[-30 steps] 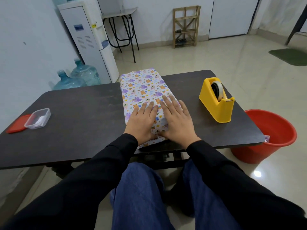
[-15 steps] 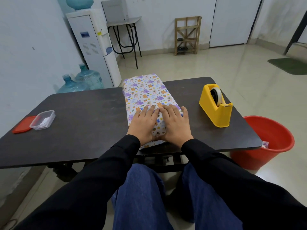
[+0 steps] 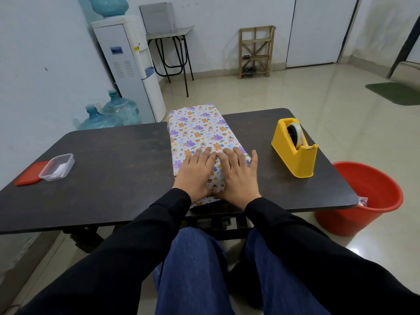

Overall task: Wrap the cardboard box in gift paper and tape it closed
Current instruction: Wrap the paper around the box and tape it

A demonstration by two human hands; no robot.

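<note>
Patterned gift paper (image 3: 200,128) covers the box under both flat hands (image 3: 218,176).

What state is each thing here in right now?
Patterned paper-wrapped box: covered, lying flat on dark table.
Left hand: flat, pressing box top.
Right hand: flat, pressing box top.
Yellow plastic tape dispenser: upright, roll loaded.
Clear plastic container: lid off, red lid beside it.

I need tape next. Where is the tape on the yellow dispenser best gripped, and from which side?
Likely pinch the tape end at the cutter of the yellow tape dispenser, from the near side: the cutter points toward the person, roll behind it.
</note>
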